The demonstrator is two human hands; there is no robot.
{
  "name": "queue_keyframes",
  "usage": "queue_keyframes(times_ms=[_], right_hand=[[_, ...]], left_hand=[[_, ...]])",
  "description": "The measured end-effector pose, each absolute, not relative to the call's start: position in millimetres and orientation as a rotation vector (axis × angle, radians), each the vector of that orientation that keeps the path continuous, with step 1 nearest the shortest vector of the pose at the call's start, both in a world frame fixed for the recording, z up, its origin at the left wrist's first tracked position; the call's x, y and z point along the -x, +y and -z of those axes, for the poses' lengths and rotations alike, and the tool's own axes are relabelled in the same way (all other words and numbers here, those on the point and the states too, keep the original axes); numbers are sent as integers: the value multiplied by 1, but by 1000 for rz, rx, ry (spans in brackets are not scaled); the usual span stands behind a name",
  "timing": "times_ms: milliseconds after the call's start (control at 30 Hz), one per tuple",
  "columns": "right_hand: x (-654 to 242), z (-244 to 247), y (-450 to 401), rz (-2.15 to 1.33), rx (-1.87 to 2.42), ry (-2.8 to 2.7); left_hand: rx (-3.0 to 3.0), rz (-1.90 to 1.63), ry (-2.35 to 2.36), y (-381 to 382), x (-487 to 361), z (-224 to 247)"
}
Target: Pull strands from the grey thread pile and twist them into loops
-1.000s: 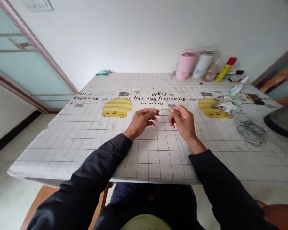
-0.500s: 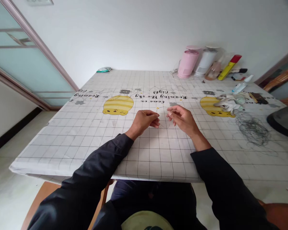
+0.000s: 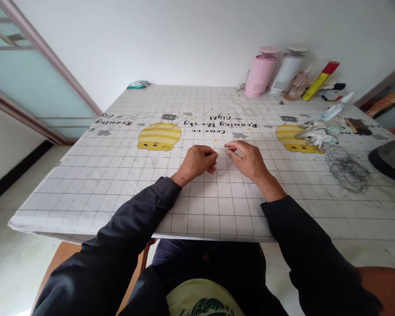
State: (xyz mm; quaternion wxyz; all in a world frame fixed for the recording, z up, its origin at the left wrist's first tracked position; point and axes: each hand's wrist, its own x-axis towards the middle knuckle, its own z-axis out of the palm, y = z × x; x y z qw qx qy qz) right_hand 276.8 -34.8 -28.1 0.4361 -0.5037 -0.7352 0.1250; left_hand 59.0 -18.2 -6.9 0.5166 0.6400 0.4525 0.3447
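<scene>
Between my hands, just above the tablecloth, a thin dark wire (image 3: 220, 175) bends into a small loop. My left hand (image 3: 199, 160) pinches it between thumb and forefinger, with the other fingers curled under. On the loop's other side is my right hand (image 3: 245, 160), thumb and forefinger closed around the wire near their tips; the wire is so fine that the exact contact is hard to see. To the right lies a loose tangle of similar wire (image 3: 349, 171), beside a pair of crumpled whitish gloves (image 3: 319, 135).
A checked tablecloth (image 3: 125, 188) covers the table. At the back right stand a pink cylinder (image 3: 261, 75), a white cylinder (image 3: 286, 73), a pinkish bottle (image 3: 296, 87) and a yellow-red box (image 3: 319, 83). A clear bottle (image 3: 334, 109) and a dark grey object (image 3: 390, 160) are nearer.
The view has tilted slightly, so the table sits higher in the picture. The wire loop between my hands has changed shape a little, and my right fingertips have drawn closer together.
</scene>
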Motion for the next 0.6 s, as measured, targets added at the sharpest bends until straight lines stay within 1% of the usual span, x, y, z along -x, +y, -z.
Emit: queue_keyframes(times_ms=[133,200,367,600], right_hand=[[-279,34,-27,-194,1215,-1895],[-281,34,-24,-189,1193,-1922],[-281,32,-16,-351,1213,-1987],[-274,25,-17,-463,1253,-2019]], left_hand=[[-1570,-820,1081,-17,-58,10],[-1584,-821,1080,-17,-58,11],[-1604,-817,1117,-17,-58,9],[-1563,-846,1248,-16,-58,8]])
